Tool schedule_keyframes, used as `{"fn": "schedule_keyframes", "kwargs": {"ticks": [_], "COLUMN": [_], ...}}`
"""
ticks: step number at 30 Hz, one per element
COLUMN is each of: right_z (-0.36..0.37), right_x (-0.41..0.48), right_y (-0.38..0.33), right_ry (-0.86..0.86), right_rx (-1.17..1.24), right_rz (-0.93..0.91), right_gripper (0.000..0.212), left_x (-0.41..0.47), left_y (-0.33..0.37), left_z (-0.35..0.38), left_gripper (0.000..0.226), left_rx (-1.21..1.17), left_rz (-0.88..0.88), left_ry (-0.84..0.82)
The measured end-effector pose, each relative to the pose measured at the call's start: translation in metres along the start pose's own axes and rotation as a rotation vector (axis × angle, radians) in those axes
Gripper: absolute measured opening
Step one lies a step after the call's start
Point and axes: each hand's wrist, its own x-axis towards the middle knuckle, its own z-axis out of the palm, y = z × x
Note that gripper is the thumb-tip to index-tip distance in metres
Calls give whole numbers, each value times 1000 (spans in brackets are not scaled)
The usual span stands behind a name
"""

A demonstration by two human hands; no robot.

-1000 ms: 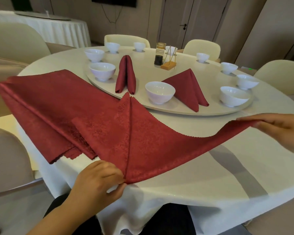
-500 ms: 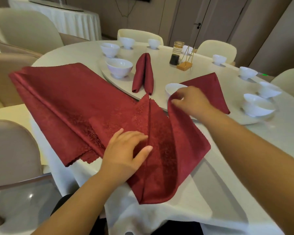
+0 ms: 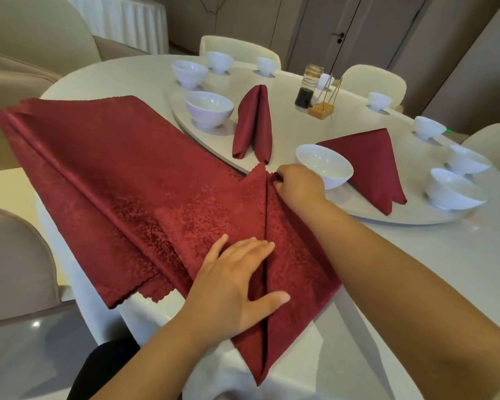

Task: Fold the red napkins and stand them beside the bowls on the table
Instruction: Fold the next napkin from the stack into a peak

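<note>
While my left hand (image 3: 234, 287) presses flat, fingers spread, on the dark-red damask napkin (image 3: 295, 255), right hand (image 3: 298, 186) pinching its corner just beside the nearest white ceramic bowl (image 3: 326, 166), long crease pointing from bowl toward me

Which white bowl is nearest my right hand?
The bowl almost touching your right hand, beside the triangular napkin; all others sit farther away.

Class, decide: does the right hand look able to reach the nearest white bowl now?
Probably yes. The right hand pinches the napkin corner just beside that bowl, nothing between them; it would need to release the cloth first.
</note>
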Motion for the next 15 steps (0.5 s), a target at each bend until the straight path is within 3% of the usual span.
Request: {"fn": "schedule_keyframes", "kwargs": {"ticks": [8,15], "right_z": [8,8], "right_x": [7,-5], "right_y": [-1,8], "right_ry": [11,103], "right_rx": [190,462], "right_rz": [76,24], "right_gripper": [23,38], "left_x": [0,1], "left_y": [1,2], "left_z": [5,6], "left_gripper": [57,56], "left_rx": [192,226], "left_rz": [47,25], "left_ry": [-59,-108]}}
